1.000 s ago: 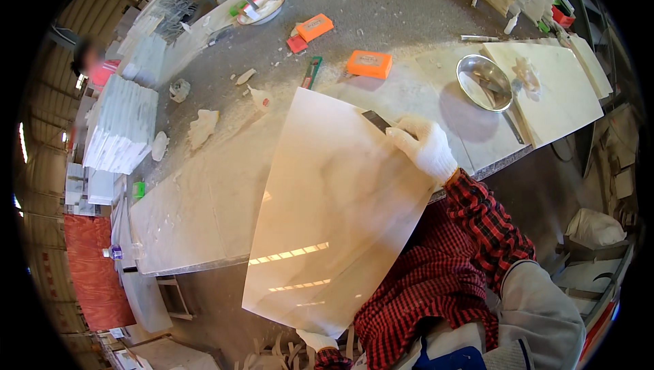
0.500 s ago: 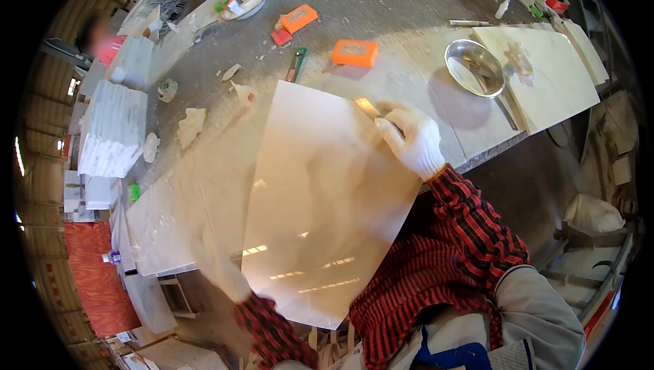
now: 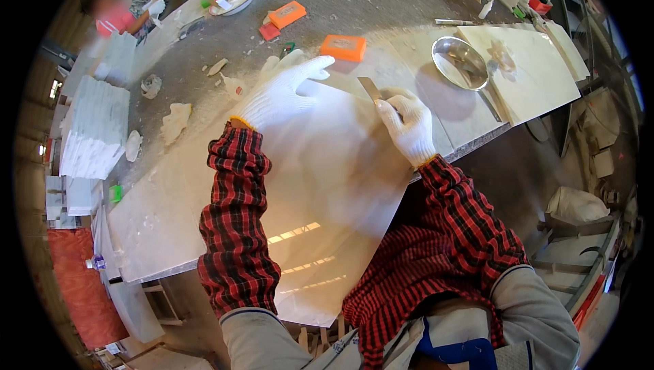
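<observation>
With twelve o'clock pointing away from the wearer, the pale, glossy slab (image 3: 334, 186) is lying at the centre of the dial, its near end projecting past the edge of the desk (image 3: 381, 9) toward six. At two o'clock the right hand (image 3: 405, 121), gloved in white, is gripping a flat blade (image 3: 368, 88) whose free end is pointing toward twelve (whether the blade is touching the slab is not showing clearly). At eleven the left hand (image 3: 279, 94), likewise gloved, is holding nothing visible; its grip is standing open, the fingers spreading over the slab's far end, contact being impossible to tell. The step in hand is, by judgement, centring on that far end; a next move would be calling for steady support, since the slab is overhanging, and for keeping the blade away from the left hand. Beyond, a metal bowl (image 3: 441, 63) is standing at two o'clock, an orange box (image 3: 343, 48) is lying at twelve, and a shallow dish (image 3: 235, 9) is resting at eleven. Farthest, at ten, a co-worker (image 3: 112, 21) is wearing pink.
</observation>
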`<control>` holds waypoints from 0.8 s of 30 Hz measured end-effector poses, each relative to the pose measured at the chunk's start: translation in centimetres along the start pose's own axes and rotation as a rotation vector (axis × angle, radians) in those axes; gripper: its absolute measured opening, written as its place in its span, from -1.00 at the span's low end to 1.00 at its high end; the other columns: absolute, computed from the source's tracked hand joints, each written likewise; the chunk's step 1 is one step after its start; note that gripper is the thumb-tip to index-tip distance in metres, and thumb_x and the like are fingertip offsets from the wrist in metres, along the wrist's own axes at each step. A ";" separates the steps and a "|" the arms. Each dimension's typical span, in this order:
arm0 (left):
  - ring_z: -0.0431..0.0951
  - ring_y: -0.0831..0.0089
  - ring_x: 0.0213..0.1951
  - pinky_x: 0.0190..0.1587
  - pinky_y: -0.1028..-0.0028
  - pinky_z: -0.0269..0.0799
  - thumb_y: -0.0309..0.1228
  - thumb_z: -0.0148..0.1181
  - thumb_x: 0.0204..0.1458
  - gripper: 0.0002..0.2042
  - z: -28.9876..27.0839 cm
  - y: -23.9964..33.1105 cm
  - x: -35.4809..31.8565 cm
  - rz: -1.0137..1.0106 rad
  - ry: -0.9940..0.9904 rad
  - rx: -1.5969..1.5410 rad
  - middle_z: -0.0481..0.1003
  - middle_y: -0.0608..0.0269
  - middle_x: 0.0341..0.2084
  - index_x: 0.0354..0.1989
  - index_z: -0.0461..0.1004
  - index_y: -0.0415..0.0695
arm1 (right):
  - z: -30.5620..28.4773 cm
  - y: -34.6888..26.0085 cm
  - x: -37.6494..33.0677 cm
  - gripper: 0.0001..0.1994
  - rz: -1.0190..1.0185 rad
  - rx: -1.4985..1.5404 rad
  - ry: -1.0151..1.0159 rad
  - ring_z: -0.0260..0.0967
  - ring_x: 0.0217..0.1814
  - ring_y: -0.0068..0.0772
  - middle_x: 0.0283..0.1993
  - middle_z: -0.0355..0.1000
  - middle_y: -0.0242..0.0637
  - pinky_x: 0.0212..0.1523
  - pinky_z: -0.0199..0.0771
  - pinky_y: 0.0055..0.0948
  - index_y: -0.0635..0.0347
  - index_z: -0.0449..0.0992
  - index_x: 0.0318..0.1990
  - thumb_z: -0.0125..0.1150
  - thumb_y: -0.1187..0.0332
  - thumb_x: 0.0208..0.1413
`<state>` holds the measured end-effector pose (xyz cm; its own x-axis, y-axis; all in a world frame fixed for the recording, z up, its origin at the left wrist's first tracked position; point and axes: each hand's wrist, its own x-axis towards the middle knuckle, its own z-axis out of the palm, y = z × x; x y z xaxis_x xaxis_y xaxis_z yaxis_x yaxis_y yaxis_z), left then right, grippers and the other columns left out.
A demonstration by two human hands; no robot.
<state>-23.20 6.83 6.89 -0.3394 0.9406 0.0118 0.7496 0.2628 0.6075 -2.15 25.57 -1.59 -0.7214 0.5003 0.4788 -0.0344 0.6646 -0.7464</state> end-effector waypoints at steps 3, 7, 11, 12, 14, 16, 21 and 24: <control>0.55 0.32 0.13 0.31 0.33 0.21 -0.45 0.24 -0.02 -0.30 0.2 0.5 0.3 -0.018 -0.048 0.004 0.56 0.22 0.17 0.42 0.33 0.03 | 0.0 0.0 -0.1 -0.79 0.022 -0.011 -0.007 0.56 -0.17 -0.03 -0.11 0.62 -0.15 -0.16 0.53 -0.23 0.21 0.67 -0.36 0.29 0.26 0.18; 0.53 0.29 0.08 0.26 0.27 0.16 -0.38 0.23 -0.01 -0.39 1.0 -0.5 0.3 -0.029 0.001 0.030 0.61 0.32 0.09 0.33 0.44 0.10 | 0.2 -0.2 -0.1 -0.80 -0.013 0.050 0.009 0.56 -0.15 -0.04 -0.09 0.62 -0.15 -0.13 0.54 -0.24 0.21 0.68 -0.34 0.30 0.26 0.17; 0.49 0.38 0.12 0.28 0.23 0.00 -0.27 0.25 -0.02 -0.38 0.9 0.3 0.5 0.070 0.048 0.261 0.66 0.34 0.05 0.34 0.44 0.07 | 0.0 -0.1 0.0 -0.81 0.019 0.063 -0.005 0.57 -0.12 -0.04 -0.09 0.62 -0.15 -0.10 0.54 -0.27 0.22 0.68 -0.32 0.31 0.27 0.17; 0.49 0.38 0.13 0.27 0.25 -0.01 -0.26 0.25 -0.02 -0.38 0.8 0.5 0.6 0.043 0.022 0.234 0.66 0.36 0.04 0.33 0.45 0.08 | -0.1 0.0 0.1 -0.81 0.012 0.067 -0.005 0.57 -0.12 -0.06 -0.09 0.63 -0.15 -0.09 0.53 -0.28 0.23 0.68 -0.31 0.31 0.27 0.18; 0.49 0.38 0.13 0.25 0.31 -0.01 -0.24 0.26 -0.01 -0.39 0.5 0.8 0.8 -0.011 -0.027 0.182 0.67 0.39 0.02 0.32 0.46 0.09 | -0.2 0.3 0.0 -0.79 0.031 0.112 0.002 0.57 -0.14 -0.13 -0.12 0.62 -0.19 -0.09 0.53 -0.31 0.24 0.67 -0.26 0.31 0.26 0.20; 0.51 0.37 0.11 0.26 0.31 0.04 -0.26 0.27 -0.02 -0.39 0.5 0.6 0.9 0.003 -0.032 0.103 0.67 0.34 0.02 0.32 0.46 0.07 | -0.9 1.0 -0.1 -0.77 0.082 0.193 0.018 0.56 -0.17 -0.24 -0.18 0.62 -0.25 -0.09 0.52 -0.35 0.25 0.66 -0.19 0.32 0.24 0.23; 0.56 0.35 0.13 0.25 0.31 0.31 -0.39 0.28 -0.02 -0.38 0.9 0.2 0.4 -0.136 -0.060 -0.312 0.64 0.15 0.03 0.33 0.44 -0.03 | -6.8 1.7 0.8 -0.70 0.358 0.231 0.014 0.42 -0.32 -0.57 -0.32 0.53 -0.39 -0.24 0.46 -0.50 0.30 0.62 -0.08 0.23 0.20 0.33; 0.57 0.34 0.14 0.21 0.33 0.44 -0.46 0.26 0.00 -0.38 0.4 1.1 0.9 -0.085 -0.061 -0.072 0.62 0.08 0.05 0.34 0.42 -0.09 | -11.5 3.1 1.6 -0.67 0.454 0.130 -0.021 0.37 -0.39 -0.62 -0.36 0.51 -0.38 -0.33 0.40 -0.55 0.34 0.60 -0.04 0.17 0.20 0.35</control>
<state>-22.46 8.05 7.25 -0.3634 0.9274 -0.0889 0.6762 0.3282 0.6596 4.58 34.80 2.20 -0.6976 0.7118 0.0818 0.2025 0.3053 -0.9305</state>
